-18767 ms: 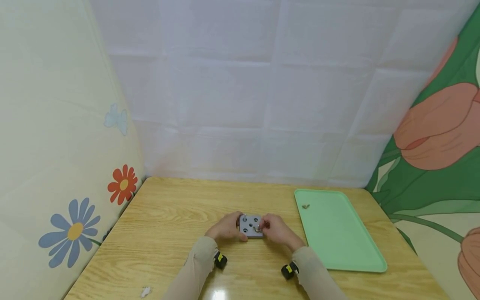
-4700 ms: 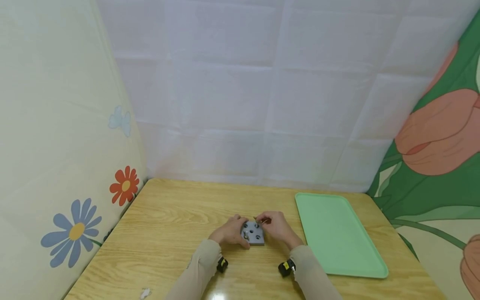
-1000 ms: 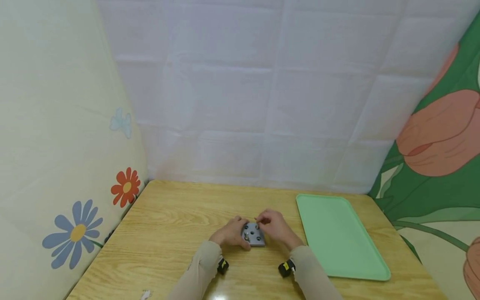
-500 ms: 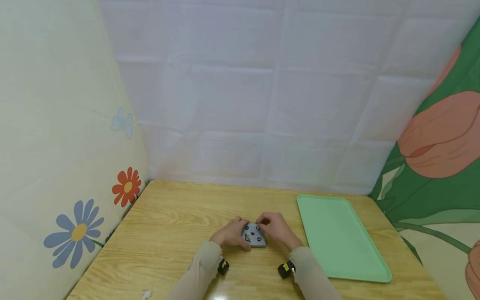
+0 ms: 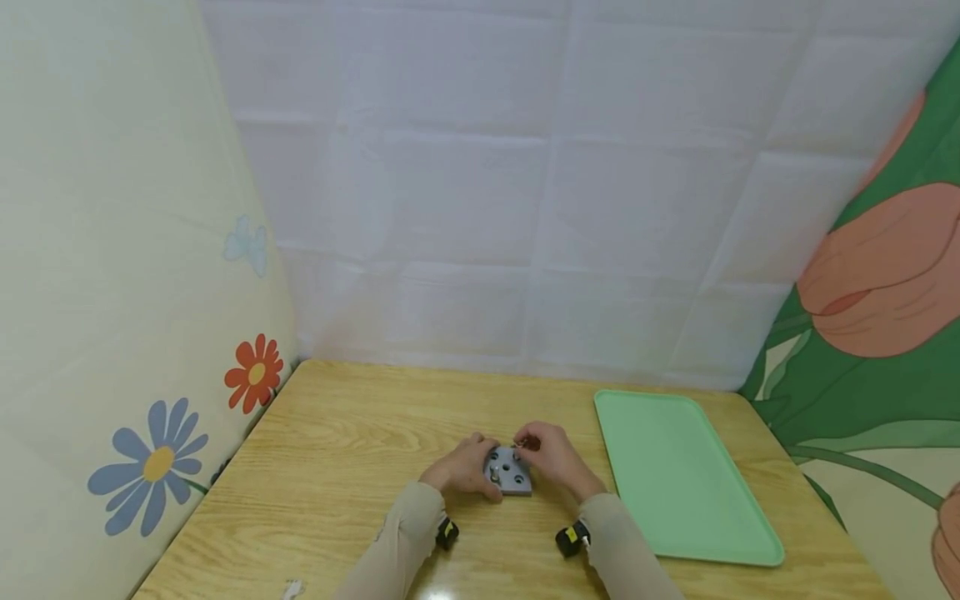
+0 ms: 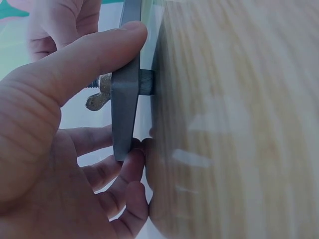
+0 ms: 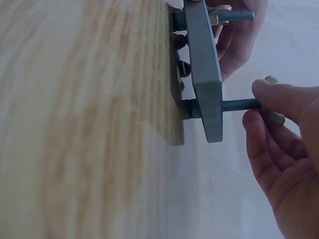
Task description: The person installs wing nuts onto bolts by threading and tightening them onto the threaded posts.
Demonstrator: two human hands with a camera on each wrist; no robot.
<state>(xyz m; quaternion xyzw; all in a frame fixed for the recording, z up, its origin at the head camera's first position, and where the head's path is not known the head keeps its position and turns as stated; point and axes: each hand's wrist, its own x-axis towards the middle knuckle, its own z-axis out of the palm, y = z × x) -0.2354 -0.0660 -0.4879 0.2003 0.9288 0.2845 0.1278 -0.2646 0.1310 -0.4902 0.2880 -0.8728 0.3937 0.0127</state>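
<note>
My left hand (image 5: pixel 461 468) grips the left side of a grey plate with several holes (image 5: pixel 513 487), thumb on its upper face and fingers beneath. Two bolts pass through the plate, their heads below, near the wood. In the left wrist view, one carries a brass wing nut (image 6: pixel 98 101) seated against the plate. The other bolt (image 7: pixel 240 105) stands at the far right corner. My right hand (image 5: pixel 553 458) pinches a second brass wing nut (image 7: pixel 276 118) between thumb and fingers at that bolt's tip, apart from the plate.
A light green tray (image 5: pixel 686 475) lies to the right on the wooden table (image 5: pixel 360 467). A small whitish scrap or mark (image 5: pixel 293 589) is near the front left. Fabric hangs behind and at both sides.
Since the oldest frame, the brass piece on the tray has gone and the plate has been turned. Over the last second, my right fingers shift slightly at the bolt; my left hand stays.
</note>
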